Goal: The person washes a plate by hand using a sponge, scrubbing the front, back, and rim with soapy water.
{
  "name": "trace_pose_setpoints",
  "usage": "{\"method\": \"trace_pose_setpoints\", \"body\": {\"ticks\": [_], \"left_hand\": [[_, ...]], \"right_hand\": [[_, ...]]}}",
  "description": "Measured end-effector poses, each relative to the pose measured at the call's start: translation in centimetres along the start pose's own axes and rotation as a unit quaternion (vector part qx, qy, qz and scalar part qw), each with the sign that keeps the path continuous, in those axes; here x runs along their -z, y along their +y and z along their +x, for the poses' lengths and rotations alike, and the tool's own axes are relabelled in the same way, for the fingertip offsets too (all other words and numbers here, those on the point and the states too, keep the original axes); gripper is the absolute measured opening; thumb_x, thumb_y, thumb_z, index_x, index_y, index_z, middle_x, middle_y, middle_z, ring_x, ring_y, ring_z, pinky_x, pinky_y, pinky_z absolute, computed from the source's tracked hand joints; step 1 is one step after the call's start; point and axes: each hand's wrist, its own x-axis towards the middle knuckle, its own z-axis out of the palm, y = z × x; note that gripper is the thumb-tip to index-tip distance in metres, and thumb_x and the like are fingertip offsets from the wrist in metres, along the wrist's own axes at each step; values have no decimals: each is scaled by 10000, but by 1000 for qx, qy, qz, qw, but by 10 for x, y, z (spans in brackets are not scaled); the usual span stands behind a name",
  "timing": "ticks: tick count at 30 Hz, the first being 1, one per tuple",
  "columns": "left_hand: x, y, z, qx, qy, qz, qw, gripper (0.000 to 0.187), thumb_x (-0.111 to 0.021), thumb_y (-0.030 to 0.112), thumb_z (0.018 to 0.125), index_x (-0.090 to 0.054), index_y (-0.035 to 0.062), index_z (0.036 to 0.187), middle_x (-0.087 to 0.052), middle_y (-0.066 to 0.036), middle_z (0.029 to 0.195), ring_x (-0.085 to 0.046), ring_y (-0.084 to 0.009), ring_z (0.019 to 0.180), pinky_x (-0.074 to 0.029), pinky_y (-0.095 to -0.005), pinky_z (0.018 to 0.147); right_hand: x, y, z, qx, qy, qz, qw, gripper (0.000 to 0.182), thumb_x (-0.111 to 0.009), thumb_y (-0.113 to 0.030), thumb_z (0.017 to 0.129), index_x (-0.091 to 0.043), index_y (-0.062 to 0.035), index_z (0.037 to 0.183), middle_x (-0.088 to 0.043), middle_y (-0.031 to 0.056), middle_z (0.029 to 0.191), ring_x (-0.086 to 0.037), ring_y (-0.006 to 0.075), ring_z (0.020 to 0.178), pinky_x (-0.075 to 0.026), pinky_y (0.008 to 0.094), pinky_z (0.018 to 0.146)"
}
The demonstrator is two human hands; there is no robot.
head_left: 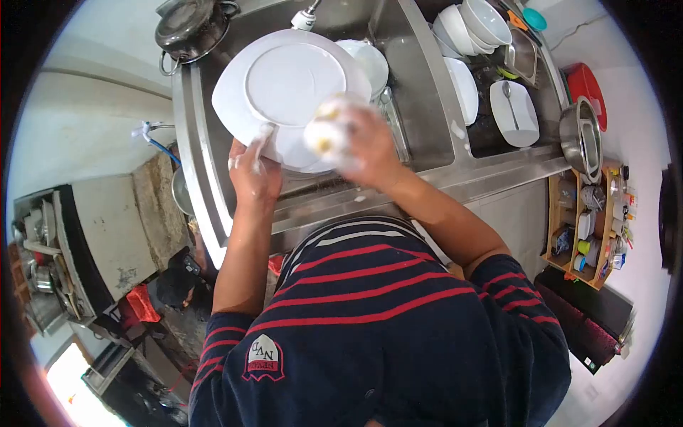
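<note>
A large white plate (295,82) is held over the sink with its underside facing me. My left hand (255,169) grips its near left edge, thumb on the underside, suds on the fingers. My right hand (373,146), smeared by motion, is closed around a foamy sponge (329,135) with yellowish patches, at the plate's right side. Behind the plate, more white dishes (366,64) sit in the sink basin (427,135), partly hidden. The faucet (304,18) is just beyond the plate's far edge.
A dark metal pot (188,30) stands at the sink's left corner. White bowls (473,28), a square plate (514,114) with a spoon and a metal tray (523,55) lie on the right side. Steel bowls (581,139) stand at the right edge. Another person (183,288) is at lower left.
</note>
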Motion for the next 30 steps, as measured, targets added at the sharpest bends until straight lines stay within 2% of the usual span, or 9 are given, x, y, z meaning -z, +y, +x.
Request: {"method": "trace_pose_setpoints", "body": {"ticks": [5, 8, 11, 15, 19, 21, 26, 28, 30], "left_hand": [[7, 14, -11, 28, -83, 53, 995, 358, -556, 18, 808, -509, -42, 1158, -605, -141, 1087, -593, -235, 991, -459, -357, 892], [-3, 11, -17, 45, -136, 98, 985, 329, -613, 65, 778, -568, -29, 1090, -640, -120, 1008, -623, -215, 919, -484, -334, 837], [-2, 0, -20, 85, -191, 220, 953, 212, -651, 56, 782, -661, 12, 989, -671, -44, 859, -602, -110, 740, -458, -254, 647], [0, -9, -16, 106, -194, 238, 946, 239, -657, 74, 787, -648, 13, 1018, -671, -45, 884, -596, -108, 745, -465, -267, 679], [8, -10, -13, 95, -169, 212, 958, 268, -630, 57, 797, -620, 5, 1059, -663, -52, 936, -604, -124, 799, -475, -269, 712], [8, -5, -11, 113, -138, 131, 975, 329, -567, 27, 762, -588, -19, 1087, -637, -111, 1026, -620, -210, 919, -481, -345, 829], [22, -4, -5, 130, -169, -30, 976, 384, -498, 87, 796, -532, -36, 1159, -585, -145, 1133, -578, -253, 1019, -447, -403, 891], [19, -2, -6, 103, -136, -163, 972, 395, -500, 140, 819, -515, -45, 1167, -577, -151, 1145, -573, -267, 1027, -453, -407, 887], [16, -6, -1, 116, -82, -165, 976, 361, -503, 129, 833, -512, -50, 1146, -578, -151, 1129, -566, -271, 1033, -450, -415, 892]], "right_hand": [[-10, 82, -3, -235, 119, 9, 965, 302, -705, -143, 684, -668, -81, 977, -600, 168, 1090, -575, 355, 992, -470, 410, 811], [-5, 91, 37, -291, 89, 3, 952, 276, -698, -150, 691, -659, -48, 945, -608, 141, 1060, -579, 349, 956, -478, 403, 797], [-18, 92, 68, -220, 73, -21, 973, 259, -694, -164, 681, -654, -52, 911, -614, 118, 999, -581, 350, 889, -476, 427, 769], [-30, 48, 87, -165, -7, -43, 985, 304, -693, -208, 664, -646, -69, 930, -596, 105, 1026, -567, 334, 873, -459, 434, 769], [-31, 11, 79, -77, -40, 40, 995, 362, -669, -253, 665, -637, -95, 989, -551, 109, 1124, -538, 312, 912, -427, 428, 782], [-25, -7, 70, -64, -78, 59, 993, 379, -649, -253, 681, -630, -95, 1024, -538, 116, 1158, -519, 319, 918, -408, 419, 782], [-17, -26, 58, -56, -86, 77, 992, 377, -653, -268, 678, -638, -98, 1015, -524, 111, 1218, -514, 311, 930, -403, 424, 771], [-14, -32, 55, -30, -94, 52, 994, 350, -662, -275, 669, -650, -101, 972, -525, 104, 1220, -515, 305, 963, -407, 428, 770], [-10, -34, 51, -17, -111, 41, 993, 347, -666, -276, 664, -650, -101, 963, -528, 100, 1215, -518, 306, 970, -411, 428, 776]]}}
